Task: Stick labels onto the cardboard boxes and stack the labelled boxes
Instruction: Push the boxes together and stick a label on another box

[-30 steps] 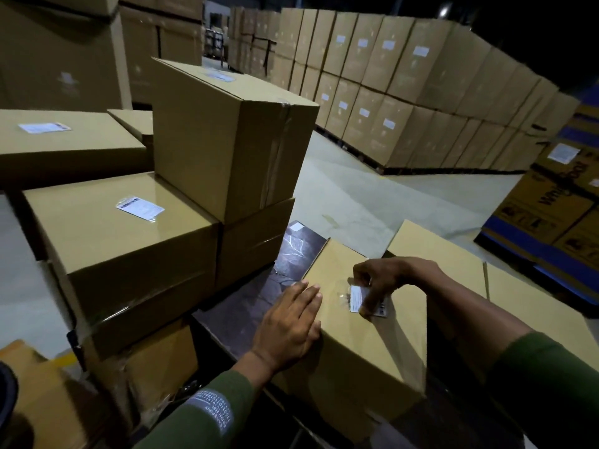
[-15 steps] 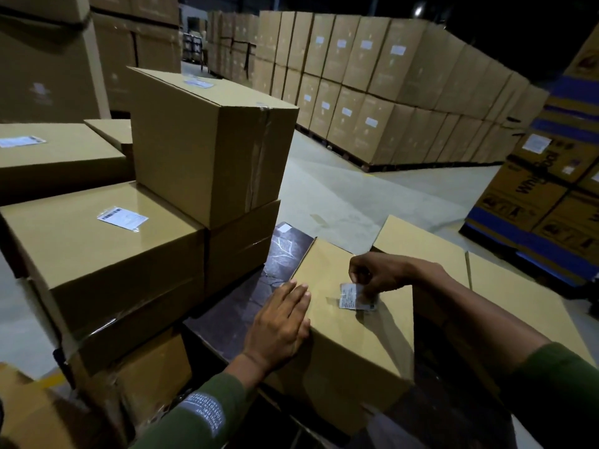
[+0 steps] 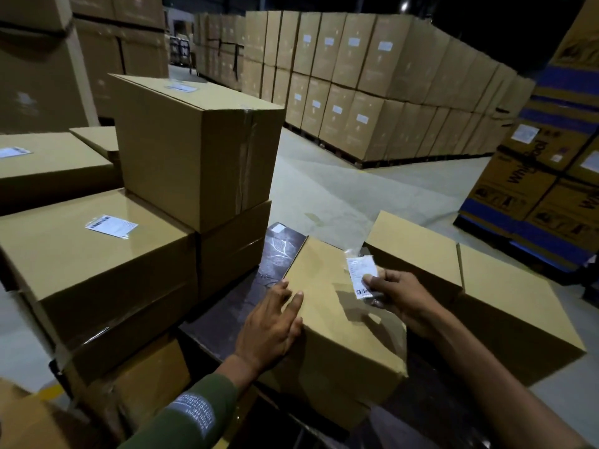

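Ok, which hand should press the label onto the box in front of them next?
Right. The right hand already pinches the label just above the box top. The left hand lies flat on the box's near-left edge, steadying it, and holds nothing.

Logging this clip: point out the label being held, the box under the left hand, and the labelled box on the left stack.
label (image 3: 362,273), head view, printed face.
box (image 3: 327,296), head view, bare top.
labelled box (image 3: 64,254), head view, top face.
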### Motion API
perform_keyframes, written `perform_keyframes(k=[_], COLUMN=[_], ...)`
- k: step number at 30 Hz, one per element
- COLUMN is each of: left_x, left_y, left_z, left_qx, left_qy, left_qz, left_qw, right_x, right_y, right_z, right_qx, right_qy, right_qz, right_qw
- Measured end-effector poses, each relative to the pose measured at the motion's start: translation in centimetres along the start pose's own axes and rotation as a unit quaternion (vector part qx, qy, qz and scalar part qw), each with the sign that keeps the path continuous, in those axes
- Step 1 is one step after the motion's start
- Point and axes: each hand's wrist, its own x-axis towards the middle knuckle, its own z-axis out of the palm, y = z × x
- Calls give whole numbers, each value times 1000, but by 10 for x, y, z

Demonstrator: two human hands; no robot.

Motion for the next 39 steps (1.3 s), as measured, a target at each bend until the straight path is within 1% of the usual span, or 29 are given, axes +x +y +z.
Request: perform_keyframes(k=[2,5,8,10,16,20,23,26,29,34,37,39], left_x=[1,2,0,0,-4,-6,-6,-7,-7,-9,-10,-10], left_y=[0,-1,-4,-3,-2,-6,-8,-5,-5,-8,-8,-9], left_z=[-1,-6,-11,-14,-21,-25,-24,-21,-20,-21,-22,-21], left_qx=[6,24,39,42,35,42,41,36,36,35,37,32], left_qy=[1,6,4,4,-5,-20,-17,-12,-14,-25,-35,-35], left_qz=[7,22,49,49,53,68,74,70,68,65,70,73], left_qw=[1000,999,998,998,998,997,996,997,997,997,996,996], right_x=[-6,-11,-3,5,13,-3,-19,-20,-4,9,-11,-23], right_y=[10,22,32,34,21,30,39,41,36,31,31,33], right_z=[5,10,15,21,51,48,27,9,14,51,50,38], right_qx=[23,-65,-175,-194,-201,-214,-224,-200,-181,-163,-188,-191], right_qy=[42,80,83,79,28,2,9,45,78,44,22,23], right_qz=[-20,-70,-72,-76,-96,-102,-99,-79,-68,-70,-70,-62], right_qw=[999,992,978,975,975,972,969,976,978,983,979,979])
